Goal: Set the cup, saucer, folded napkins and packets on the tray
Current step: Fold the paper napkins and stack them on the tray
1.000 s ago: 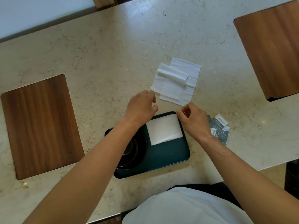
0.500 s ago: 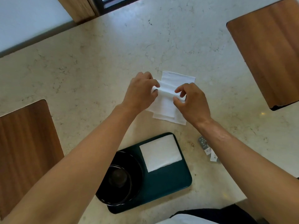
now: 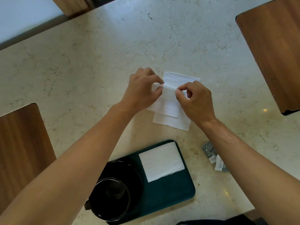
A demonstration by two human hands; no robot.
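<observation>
Both hands have left the tray (image 3: 181,194) and gone up to the loose napkins on the counter (image 3: 113,51), so imo the 2nd fold is starting. Left hand (image 3: 142,91) & right hand (image 3: 196,101) each pinch the top napkin (image 3: 169,103) along its far edge.

Count: 1 folded napkin (image 3: 161,161) on the tray already, 1 cup (image 3: 110,198), 1 saucer (image 3: 128,169), 2 napkins to go w/ the bottom napkin (image 3: 172,122), approx 3 packets (image 3: 214,156) beside the tray, half hidden by the right arm. 2 wooden mats (image 3: 21,146).

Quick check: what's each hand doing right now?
Left hand: pinching the upper napkin at its fold.
Right hand: pinching the same fold.
</observation>
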